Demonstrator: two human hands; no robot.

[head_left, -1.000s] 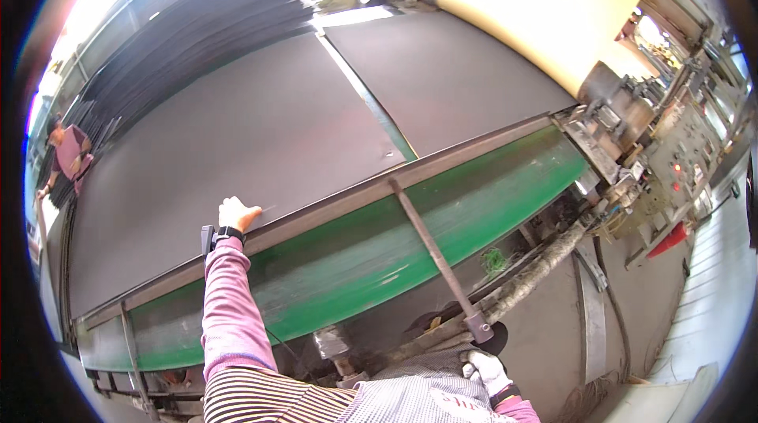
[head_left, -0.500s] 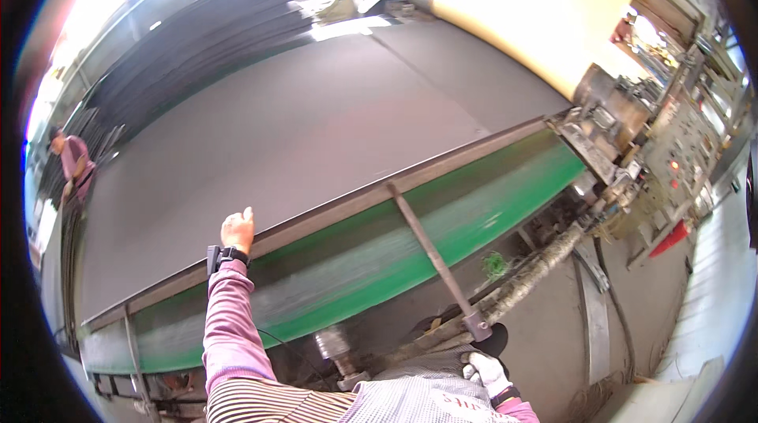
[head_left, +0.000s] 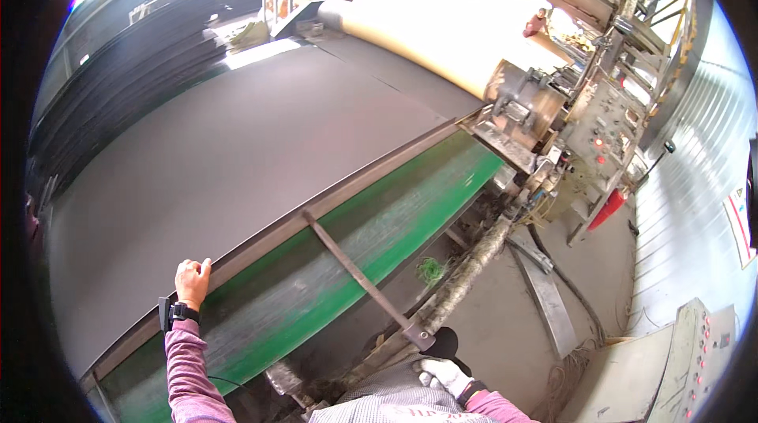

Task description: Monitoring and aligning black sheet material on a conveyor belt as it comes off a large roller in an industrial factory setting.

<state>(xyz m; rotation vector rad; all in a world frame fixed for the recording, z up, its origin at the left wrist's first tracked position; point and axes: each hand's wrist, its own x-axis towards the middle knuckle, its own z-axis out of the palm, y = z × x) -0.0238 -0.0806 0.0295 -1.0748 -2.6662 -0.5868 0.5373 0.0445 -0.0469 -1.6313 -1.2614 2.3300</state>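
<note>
My left hand (head_left: 192, 282), bare and with a black band at the wrist, is closed over the metal edge rail (head_left: 251, 245) beside the wide dark sheet (head_left: 205, 154). Its thumb points up along the rail. The sheet lies flat on a long conveyor table with a green belt (head_left: 379, 225) below the rail. Low against my grey patterned apron (head_left: 379, 399) is my right hand (head_left: 444, 376), in a white glove with its fingers curled. Whatever is inside those fingers, if anything, is hidden.
A large tan roll (head_left: 442, 12) spans the far end. Right of it stand machinery and a control panel (head_left: 600, 131) with red lights. A slanted metal bar (head_left: 363, 277) ends near my right hand. Another cabinet (head_left: 655, 368) is at lower right. A person (head_left: 537, 22) is beyond the roll.
My view has turned right, so the scene shifts left and the lower-right cabinet appears. The person at far left has nearly left the picture. My left hand stays on the rail.
</note>
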